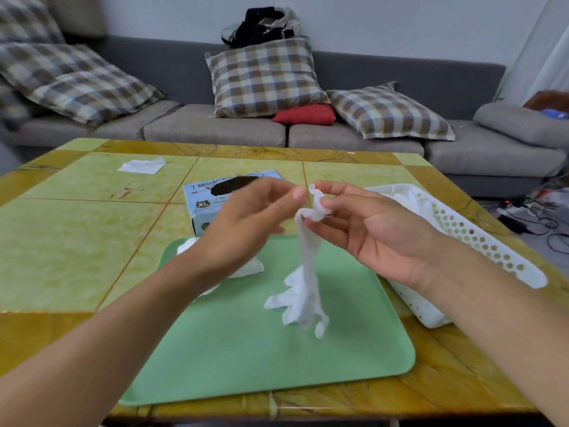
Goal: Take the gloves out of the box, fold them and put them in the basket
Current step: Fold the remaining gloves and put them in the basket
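A white glove (304,282) hangs by its cuff above the green tray (246,359), its fingers pointing down. My right hand (363,229) pinches the bunched cuff between thumb and fingers. My left hand (246,223) is just to the left of the cuff, its fingertips close to it; whether they touch it is unclear. The light blue glove box (203,204) stands behind my left hand, its dark opening facing up. A white perforated basket (480,241) lies on the right with white gloves inside. More white glove material (249,266) lies on the tray under my left wrist.
The tray sits on a yellow-green tiled table (77,241). A white tissue (143,165) lies at the table's far left. Behind the table stands a grey sofa (215,127) with checked cushions. Cables (529,211) lie on the floor to the right.
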The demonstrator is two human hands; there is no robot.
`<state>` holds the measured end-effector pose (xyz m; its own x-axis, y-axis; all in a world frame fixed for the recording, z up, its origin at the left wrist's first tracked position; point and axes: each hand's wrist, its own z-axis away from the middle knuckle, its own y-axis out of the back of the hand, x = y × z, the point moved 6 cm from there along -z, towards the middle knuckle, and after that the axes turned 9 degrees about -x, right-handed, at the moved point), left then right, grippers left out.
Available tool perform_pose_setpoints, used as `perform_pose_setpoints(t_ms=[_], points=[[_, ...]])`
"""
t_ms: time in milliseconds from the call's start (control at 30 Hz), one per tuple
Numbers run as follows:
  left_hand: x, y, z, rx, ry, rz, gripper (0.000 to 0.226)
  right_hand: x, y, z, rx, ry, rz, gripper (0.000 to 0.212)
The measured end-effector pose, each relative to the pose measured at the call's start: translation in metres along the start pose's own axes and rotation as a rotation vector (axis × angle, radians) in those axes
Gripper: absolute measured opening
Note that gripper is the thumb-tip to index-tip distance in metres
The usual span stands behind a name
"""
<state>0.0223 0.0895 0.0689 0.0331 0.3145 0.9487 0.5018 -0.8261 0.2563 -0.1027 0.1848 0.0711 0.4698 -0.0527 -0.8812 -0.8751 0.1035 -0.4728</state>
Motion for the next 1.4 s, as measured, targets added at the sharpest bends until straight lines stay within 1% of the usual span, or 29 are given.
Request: perform_pose_setpoints(t_ms=[33, 67, 100, 167, 233, 267, 300, 333, 367, 400, 433, 467, 533, 633, 700, 767, 833, 867, 900, 933, 1000, 1067, 1100, 1133, 1167, 1200, 1267, 1333, 1400], points=[[0.001, -0.011, 0.002, -0.135, 0.008, 0.052, 0.053, 0.0, 0.0, 0.0, -0.006, 0.008, -0.007, 0.037], [0.001, -0.019, 0.004, -0.209, 0.007, 0.056, 0.057, 0.0, -0.003, 0.001, -0.025, 0.005, -0.018, 0.042], [-0.001, -0.021, 0.004, -0.204, -0.001, 0.044, 0.055, -0.001, -0.006, 0.003, -0.049, -0.005, -0.024, 0.045], [-0.003, -0.019, 0.003, -0.092, -0.01, 0.072, 0.038, -0.005, -0.007, 0.005, -0.07, 0.006, 0.044, 0.05], [-0.007, -0.016, 0.002, -0.036, 0.026, 0.17, 0.023, -0.019, 0.002, 0.005, 0.015, 0.12, 0.282, 0.051], [-0.008, -0.015, 0.002, -0.031, 0.055, 0.226, 0.023, -0.029, 0.01, 0.005, 0.092, 0.185, 0.428, 0.051], [-0.009, -0.015, 0.002, -0.04, 0.086, 0.287, 0.024, -0.035, 0.019, 0.006, 0.151, 0.208, 0.551, 0.056], [-0.009, -0.015, 0.002, -0.058, 0.113, 0.36, 0.026, -0.035, 0.025, 0.007, 0.165, 0.162, 0.637, 0.066], [-0.008, -0.016, 0.002, -0.077, 0.14, 0.446, 0.027, -0.029, 0.027, 0.007, 0.117, 0.068, 0.669, 0.074], [-0.008, -0.018, 0.003, -0.1, 0.174, 0.522, 0.029, -0.017, 0.025, 0.007, 0.03, -0.052, 0.625, 0.074], [-0.008, -0.019, 0.004, -0.126, 0.212, 0.565, 0.03, -0.004, 0.022, 0.009, -0.042, -0.151, 0.525, 0.065], [-0.008, -0.021, 0.005, -0.145, 0.251, 0.569, 0.031, 0.003, 0.018, 0.011, -0.065, -0.198, 0.43, 0.053], [-0.009, -0.021, 0.007, -0.14, 0.32, 0.5, 0.032, 0.008, 0.018, 0.012, -0.038, -0.196, 0.375, 0.039], [-0.022, -0.012, 0.006, -0.077, 0.414, 0.344, 0.029, 0.013, 0.022, 0.01, -0.026, -0.244, 0.333, 0.03], [-0.035, -0.009, 0.007, -0.093, 0.5, 0.269, 0.026, 0.022, 0.03, 0.008, 0.004, -0.315, 0.371, 0.028], [-0.048, -0.01, 0.007, -0.113, 0.592, 0.228, 0.024, 0.036, 0.044, 0.004, 0.076, -0.383, 0.392, 0.033], [-0.057, -0.013, 0.008, -0.094, 0.632, 0.212, 0.024, 0.049, 0.052, -0.001, 0.138, -0.401, 0.362, 0.032], [-0.058, -0.013, 0.005, -0.065, 0.604, 0.206, 0.024, 0.05, 0.055, -0.005, 0.168, -0.369, 0.367, 0.03], [-0.055, -0.012, 0.001, -0.021, 0.533, 0.204, 0.026, 0.046, 0.056, -0.009, 0.196, -0.3, 0.402, 0.027], [-0.047, -0.009, -0.004, 0.037, 0.416, 0.201, 0.027, 0.035, 0.055, -0.013, 0.216, -0.187, 0.464, 0.025], [-0.014, 0.004, -0.013, 0.131, 0.082, 0.122, 0.026, -0.001, 0.041, -0.014, 0.214, 0.128, 0.617, 0.025], [0.028, 0.012, -0.011, 0.135, -0.222, -0.048, 0.023, -0.039, 0.017, -0.003, 0.156, 0.407, 0.711, 0.025], [0.04, 0.014, -0.009, 0.116, -0.314, -0.124, 0.022, -0.05, 0.008, 0.003, 0.116, 0.493, 0.739, 0.023], [0.043, 0.016, -0.007, 0.104, -0.351, -0.192, 0.022, -0.054, 0.005, 0.008, 0.08, 0.535, 0.783, 0.02], [0.038, 0.017, -0.006, 0.096, -0.346, -0.251, 0.022, -0.051, 0.006, 0.011, 0.053, 0.528, 0.856, 0.018], [0.029, 0.017, -0.006, 0.079, -0.315, -0.303, 0.021, -0.044, 0.012, 0.011, 0.034, 0.479, 0.945, 0.016], [0.0, 0.009, -0.006, -0.005, -0.215, -0.427, 0.017, -0.017, 0.034, 0.007, 0.002, 0.262, 1.118, 0.016], [-0.036, -0.005, -0.004, -0.17, -0.094, -0.558, 0.014, 0.012, 0.057, 0.004, -0.086, -0.015, 1.338, 0.013], [-0.068, -0.024, 0.002, -0.372, 0.005, -0.621, 0.012, 0.036, 0.07, 0.006, -0.207, -0.212, 1.524, 0.013]])
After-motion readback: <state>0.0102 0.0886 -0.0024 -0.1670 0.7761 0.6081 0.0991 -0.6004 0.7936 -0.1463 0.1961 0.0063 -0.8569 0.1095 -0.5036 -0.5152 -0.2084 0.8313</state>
